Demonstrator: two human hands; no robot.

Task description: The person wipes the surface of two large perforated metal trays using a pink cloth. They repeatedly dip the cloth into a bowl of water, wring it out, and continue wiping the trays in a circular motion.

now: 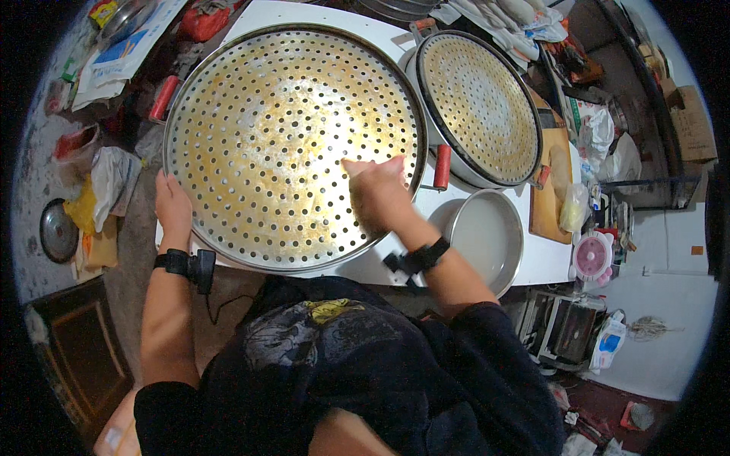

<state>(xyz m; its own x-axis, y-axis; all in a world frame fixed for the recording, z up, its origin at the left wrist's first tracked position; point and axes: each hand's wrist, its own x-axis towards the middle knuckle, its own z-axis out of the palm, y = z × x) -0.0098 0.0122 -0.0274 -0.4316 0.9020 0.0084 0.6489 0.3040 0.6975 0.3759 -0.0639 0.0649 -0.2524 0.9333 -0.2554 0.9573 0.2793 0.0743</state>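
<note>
A large round perforated metal steamer tray [268, 142], stained yellow-brown, lies before me. Red handles [442, 167] stick out on either side beneath its rim. My left hand [174, 208] rests along the tray's left rim, fingers together; its thumb is hidden. Over the tray's lower right part is my right hand [379, 191], with a thumb or finger pointing left across the holes. Its fingers are blurred, and whether they hold anything is unclear. To the right of that forearm stands a round metal basin [490, 239] with cloudy whitish liquid.
A smaller steamer [479, 105] with a similar perforated tray stands on the white table [542, 265]. Beyond it lies a wooden board [550, 199] bearing a pale lump and a plastic bag. A pink fan [593, 256] is at the right; a metal lid [59, 231] lies far left.
</note>
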